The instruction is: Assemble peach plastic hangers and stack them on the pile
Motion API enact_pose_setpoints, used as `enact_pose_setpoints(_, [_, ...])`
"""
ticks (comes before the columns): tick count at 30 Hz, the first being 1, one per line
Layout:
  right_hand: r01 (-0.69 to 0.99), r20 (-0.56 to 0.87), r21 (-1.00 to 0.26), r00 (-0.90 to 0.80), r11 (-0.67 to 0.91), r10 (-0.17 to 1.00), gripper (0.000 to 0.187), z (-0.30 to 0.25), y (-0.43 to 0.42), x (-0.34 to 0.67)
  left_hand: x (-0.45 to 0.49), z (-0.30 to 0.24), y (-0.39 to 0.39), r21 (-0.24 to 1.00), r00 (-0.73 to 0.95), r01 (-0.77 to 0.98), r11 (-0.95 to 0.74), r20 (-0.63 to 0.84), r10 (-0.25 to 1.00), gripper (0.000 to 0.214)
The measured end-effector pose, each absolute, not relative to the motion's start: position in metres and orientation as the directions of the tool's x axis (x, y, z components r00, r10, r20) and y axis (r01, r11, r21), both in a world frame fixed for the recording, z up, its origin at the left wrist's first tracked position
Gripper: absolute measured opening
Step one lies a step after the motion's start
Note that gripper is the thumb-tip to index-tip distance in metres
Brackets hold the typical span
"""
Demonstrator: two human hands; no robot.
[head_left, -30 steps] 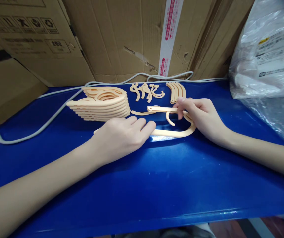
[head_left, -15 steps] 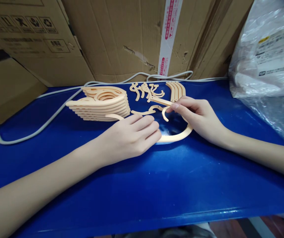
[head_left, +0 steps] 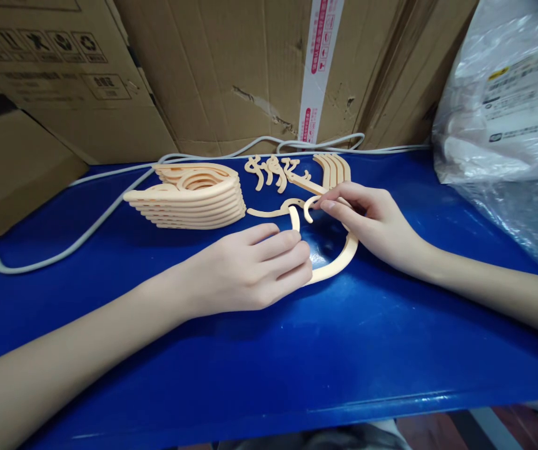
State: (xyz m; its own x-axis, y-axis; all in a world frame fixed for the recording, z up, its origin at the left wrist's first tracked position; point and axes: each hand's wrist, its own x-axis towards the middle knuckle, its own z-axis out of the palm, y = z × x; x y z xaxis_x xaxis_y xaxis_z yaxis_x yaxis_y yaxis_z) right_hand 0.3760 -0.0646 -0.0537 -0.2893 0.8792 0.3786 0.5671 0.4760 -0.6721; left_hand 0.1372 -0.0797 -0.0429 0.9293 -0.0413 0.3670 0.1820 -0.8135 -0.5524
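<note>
My left hand (head_left: 254,265) is closed around a cream plastic hanger arm (head_left: 332,270), whose curve runs toward my right hand. Above its fingers sticks up a narrow curved end (head_left: 294,219); whether this belongs to the same piece is hidden. With thumb and fingertips together, my right hand (head_left: 365,215) pinches a small hanger hook (head_left: 309,210). A straight hanger piece (head_left: 307,184) slants up and left from those fingers; its joint is covered. Just behind my hands lies a loose curved hanger part (head_left: 269,212).
A stack of cream hangers (head_left: 189,203) stands left. Several small hooks (head_left: 276,172) and a row of curved arms (head_left: 332,170) lie at the back. A white cable (head_left: 86,237) crosses the blue table (head_left: 269,375). Cardboard boxes (head_left: 213,75) and a plastic-wrapped bag (head_left: 498,112) border it.
The narrow end by my left hand has swung from pointing left to standing upright above the fingers. My left hand has shifted slightly right; the curved arm now tilts more steeply.
</note>
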Motion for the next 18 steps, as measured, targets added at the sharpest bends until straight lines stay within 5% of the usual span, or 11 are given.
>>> enact_pose_setpoints(18, [0.544, 0.391, -0.680, -0.299, 0.492, 0.871, 0.022, -0.0545, -0.0665, 0.3756, 0.1379, -0.0371, -0.0800, -0.576, 0.907, 0.252, -0.778, 0.420, -0.017, 0.019])
